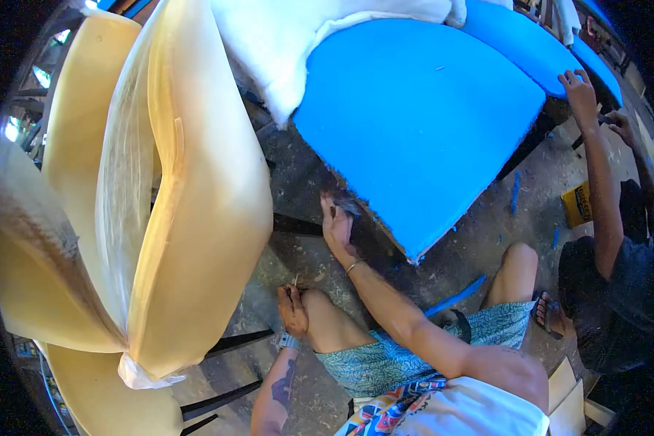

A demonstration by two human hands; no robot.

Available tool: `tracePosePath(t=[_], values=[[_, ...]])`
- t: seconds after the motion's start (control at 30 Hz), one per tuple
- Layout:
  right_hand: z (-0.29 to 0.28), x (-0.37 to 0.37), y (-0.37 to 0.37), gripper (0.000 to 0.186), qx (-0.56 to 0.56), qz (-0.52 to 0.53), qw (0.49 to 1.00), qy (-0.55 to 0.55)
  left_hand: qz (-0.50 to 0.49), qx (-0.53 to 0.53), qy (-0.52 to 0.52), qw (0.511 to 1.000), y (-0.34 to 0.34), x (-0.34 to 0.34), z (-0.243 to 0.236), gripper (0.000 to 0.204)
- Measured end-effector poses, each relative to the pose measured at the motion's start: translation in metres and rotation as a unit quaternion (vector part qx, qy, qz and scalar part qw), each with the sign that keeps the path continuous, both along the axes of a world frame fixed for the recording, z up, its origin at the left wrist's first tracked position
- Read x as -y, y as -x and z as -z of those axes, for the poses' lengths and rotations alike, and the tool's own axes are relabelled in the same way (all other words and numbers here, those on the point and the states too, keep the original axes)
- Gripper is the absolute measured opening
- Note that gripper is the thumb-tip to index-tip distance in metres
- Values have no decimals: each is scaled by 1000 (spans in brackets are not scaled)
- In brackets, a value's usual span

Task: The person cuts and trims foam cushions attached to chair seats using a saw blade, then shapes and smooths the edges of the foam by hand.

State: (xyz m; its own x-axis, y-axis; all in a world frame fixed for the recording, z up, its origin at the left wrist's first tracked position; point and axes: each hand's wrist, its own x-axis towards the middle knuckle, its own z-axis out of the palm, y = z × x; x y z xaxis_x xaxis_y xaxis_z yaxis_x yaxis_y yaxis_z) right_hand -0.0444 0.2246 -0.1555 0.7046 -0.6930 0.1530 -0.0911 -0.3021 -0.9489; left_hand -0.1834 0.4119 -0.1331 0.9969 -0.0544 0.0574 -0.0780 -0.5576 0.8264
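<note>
In front of me stands a seat topped with blue foam [421, 123], its cut edge ragged along the near left side. My right hand [338, 227] is closed at that edge, near the front corner. Something dark and blurred by motion shows at its fingertips, and I cannot make out what it is. Beside my knee, my left hand [292, 311] is closed, fingers pinched together, with a watch on the wrist. A small thin pale stick [296, 279] pokes up from its fingertips.
Cream padded chairs [218, 189], one partly under clear plastic, crowd the left. White batting [269, 43] lies behind the seat. At right, another person's hand [580, 94] touches more blue foam [519, 43]. A yellow container [578, 203] and blue foam strips [454, 294] are on the floor.
</note>
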Motion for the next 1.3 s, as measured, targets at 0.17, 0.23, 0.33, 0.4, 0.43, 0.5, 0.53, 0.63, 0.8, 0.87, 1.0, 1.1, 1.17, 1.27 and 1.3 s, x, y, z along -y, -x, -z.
tracePosePath(t=[0.17,0.23,0.33,0.4,0.43,0.5,0.53,0.63,0.8,0.87,1.0,1.1,1.17,1.27,1.3], values=[[-15,0,-24,44,51,20,998,-15,17,24,17,999,2,-2,2,20],[-16,-1,-27,43,-16,8,1000,-9,23,28,41,998,0,-3,3,21],[-17,-2,-25,41,-34,-14,999,-22,13,-1,17,1000,1,-4,3,23],[-21,-3,-31,41,25,-18,999,-27,8,-14,7,1000,5,-4,1,24],[-25,-2,-40,40,65,-15,998,-20,8,-9,9,1000,7,-4,1,24],[-30,-1,-55,39,118,-4,993,-6,8,0,10,1000,10,-4,-1,25],[-31,0,-61,39,115,-2,993,-3,8,20,13,1000,10,-4,-1,25],[-21,1,-61,38,-14,-32,999,0,7,14,19,1000,7,-2,3,26],[-2,3,-34,37,-65,-86,993,-38,11,6,39,999,3,4,12,26],[-8,4,-37,37,9,-85,996,-39,2,10,42,999,2,5,11,26],[-32,1,-59,40,123,-12,990,-73,19,-2,67,998,0,3,6,25],[-37,0,-71,41,212,26,975,-61,24,7,56,998,1,1,2,25],[-31,3,-73,41,170,15,985,-28,22,6,25,999,4,-1,-1,25],[-14,11,-69,42,-10,-46,999,2,4,3,8,1000,8,-4,-4,25],[-9,14,-67,42,-75,-71,995,7,-11,-20,-10,1000,8,-5,-4,26]])
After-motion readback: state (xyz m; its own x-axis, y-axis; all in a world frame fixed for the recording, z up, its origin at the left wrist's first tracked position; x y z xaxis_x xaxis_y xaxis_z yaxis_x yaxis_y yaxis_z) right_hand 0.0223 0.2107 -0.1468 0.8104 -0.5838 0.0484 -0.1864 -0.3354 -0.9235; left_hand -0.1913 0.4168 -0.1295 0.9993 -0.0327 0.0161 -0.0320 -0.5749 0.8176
